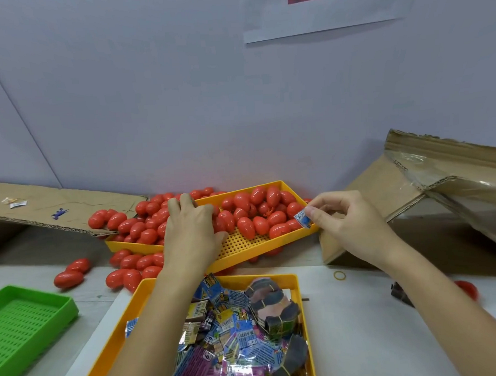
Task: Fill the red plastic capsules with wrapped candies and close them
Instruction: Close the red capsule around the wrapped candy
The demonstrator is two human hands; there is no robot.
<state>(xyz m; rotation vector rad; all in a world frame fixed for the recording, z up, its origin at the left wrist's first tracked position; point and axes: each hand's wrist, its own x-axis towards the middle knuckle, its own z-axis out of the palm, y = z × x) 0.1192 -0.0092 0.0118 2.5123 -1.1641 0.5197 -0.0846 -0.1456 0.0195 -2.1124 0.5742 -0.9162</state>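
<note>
Left hand [190,234] sits in the middle of the frame, palm down, fingers fairly straight and spread over the capsules [259,213] piled in the far yellow tray [244,247]. The fingertips rest on the capsules at the tray's left end — it isn't gripping any of them that I can see.

Right hand [346,220] is right of centre, thumb and forefinger pinched on a small blue-and-white candy [303,218], held just over the right end of that same tray. The other fingers are loosely curled behind it.

The capsules are all closed as far as I can tell. Most lie in the perforated tray, which is tilted and propped up on loose ones. More spill behind it against the wall and out to the left on the bench [363,325], with a couple well apart at centre left. One more red bit peeks out behind the right forearm at the right edge.

In the lower middle, a second yellow tray [295,289] holds a heap of wrapped candies [234,332] — blue, purple and yellow packets, plus some dark stacks bound with bands.

A green tray [32,320] sits at lower left. Flattened cardboard [40,204] lies at the left, and a torn box [441,177] sits at the right. A rubber band [339,275] lies on the bench near the right forearm.
</note>
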